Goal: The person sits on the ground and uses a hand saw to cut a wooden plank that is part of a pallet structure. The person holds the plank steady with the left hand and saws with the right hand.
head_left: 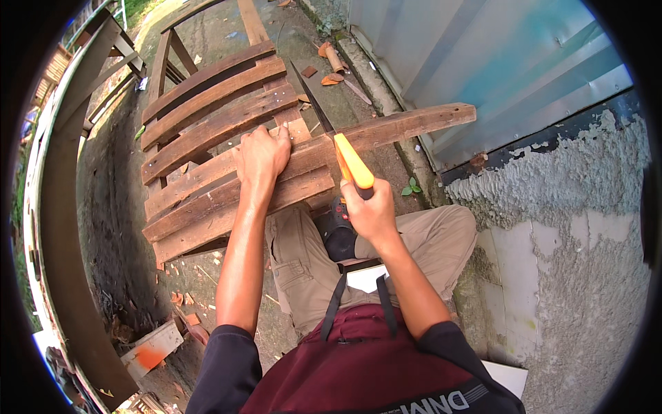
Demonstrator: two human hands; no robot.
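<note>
My left hand (262,155) presses flat on a long weathered wooden plank (414,124) that lies across a slatted wooden frame (207,117). My right hand (369,210) grips the orange handle of a hand saw (353,164). Its dark blade (314,100) runs up and left, crossing the plank just right of my left hand. The plank's right end sticks out past the frame toward the metal wall. My knee in beige trousers (310,262) is under the frame's near edge.
A corrugated metal wall (496,62) and a rough plastered wall (579,228) stand close on the right. A curved wooden rail (62,207) runs along the left. Wood scraps and dry leaves litter the concrete ground (117,228).
</note>
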